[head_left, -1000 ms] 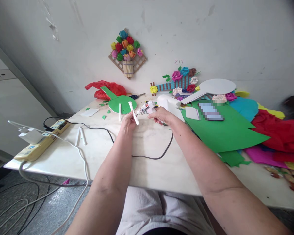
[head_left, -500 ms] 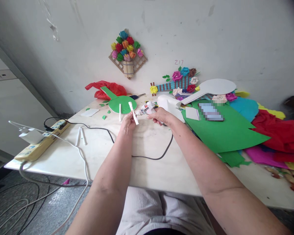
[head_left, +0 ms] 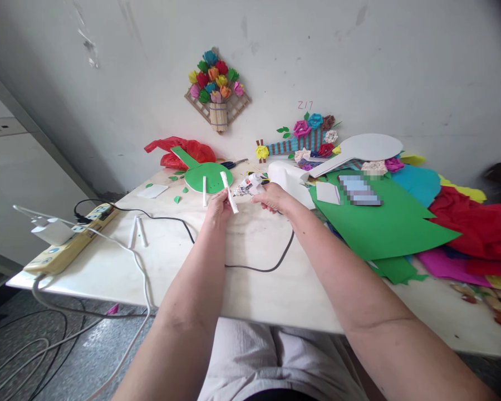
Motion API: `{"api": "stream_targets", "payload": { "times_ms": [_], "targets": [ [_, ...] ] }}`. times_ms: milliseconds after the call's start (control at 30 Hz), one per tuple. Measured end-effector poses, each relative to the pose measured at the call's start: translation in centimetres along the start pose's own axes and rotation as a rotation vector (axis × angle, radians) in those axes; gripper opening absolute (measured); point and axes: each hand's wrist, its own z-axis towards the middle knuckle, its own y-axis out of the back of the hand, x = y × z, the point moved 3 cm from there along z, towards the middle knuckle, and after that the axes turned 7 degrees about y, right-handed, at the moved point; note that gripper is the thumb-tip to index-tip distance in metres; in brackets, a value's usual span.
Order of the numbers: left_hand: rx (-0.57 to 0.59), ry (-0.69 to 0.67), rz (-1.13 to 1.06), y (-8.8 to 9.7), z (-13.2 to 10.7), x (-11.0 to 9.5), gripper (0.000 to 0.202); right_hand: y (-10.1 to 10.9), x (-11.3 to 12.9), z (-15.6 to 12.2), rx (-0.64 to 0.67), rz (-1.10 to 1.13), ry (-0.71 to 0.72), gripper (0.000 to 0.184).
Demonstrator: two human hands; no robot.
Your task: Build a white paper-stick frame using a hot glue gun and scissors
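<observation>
Between the fingers of my left hand point(head_left: 219, 205) is a white rolled paper stick point(head_left: 229, 192), held tilted. My right hand point(head_left: 271, 198) is wrapped round a patterned glue gun point(head_left: 250, 185), its nozzle pointing left at the stick. A green round cutout with a handle point(head_left: 202, 177) lies just behind my left hand. Across its front edge rests a second white paper stick point(head_left: 205, 192). The black cord point(head_left: 271, 269) loops over the table below my right hand.
At left are a power strip point(head_left: 69, 245) with a white charger point(head_left: 52, 229) and two more white sticks point(head_left: 137, 233). Right of my hands lie green sheets point(head_left: 394, 228), a phone point(head_left: 360, 190), a white spoon-shaped cutout point(head_left: 371, 147) and crumpled red paper point(head_left: 471, 220). Scissors point(head_left: 236, 164) lie behind.
The paper stick in my left hand has shifted slightly right and turned a little. The glue gun's nozzle has tipped slightly downward; both hands keep their hold.
</observation>
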Motion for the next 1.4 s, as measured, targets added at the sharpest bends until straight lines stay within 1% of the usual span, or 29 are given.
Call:
{"api": "stream_targets", "payload": {
  "times_ms": [133, 233, 533, 733, 867, 967, 1100, 1233, 1400],
  "targets": [
    [0.072, -0.052, 0.054, 0.1, 0.3, 0.2, 0.013, -0.4, -0.3, 0.3, 0.009, -0.038, -0.009, 0.016],
    [0.092, -0.072, 0.089, 0.2, 0.5, 0.3, 0.009, -0.6, -0.3, 0.3, 0.017, -0.046, -0.010, 0.017],
    [0.046, -0.084, 0.106, 0.2, 0.6, 0.3, 0.007, -0.7, 0.2, 0.0, 0.009, -0.079, -0.002, 0.021],
    [0.023, -0.106, 0.149, 0.1, 0.4, 0.2, 0.008, -0.7, 0.7, 0.1, 0.022, -0.238, 0.022, 0.019],
    [0.004, -0.126, 0.141, 0.1, 0.3, -0.1, 0.009, -0.1, 1.6, -0.3, 0.058, -0.328, 0.070, 0.019],
    [-0.030, -0.122, 0.099, 0.2, 0.3, -0.2, 0.011, 0.8, 2.0, -0.9, 0.085, -0.289, 0.071, 0.020],
    [-0.050, -0.098, 0.041, 0.3, 0.5, -0.1, 0.014, 1.7, 1.5, -1.0, 0.026, -0.177, 0.065, 0.018],
    [-0.016, -0.078, 0.010, 0.2, 0.5, 0.0, 0.014, 1.2, 0.6, -0.4, 0.018, -0.199, 0.015, 0.019],
    [0.004, -0.061, 0.034, 0.2, 0.4, 0.0, 0.010, 0.3, 0.9, -0.4, 0.052, -0.220, 0.044, 0.022]
  ]
}}
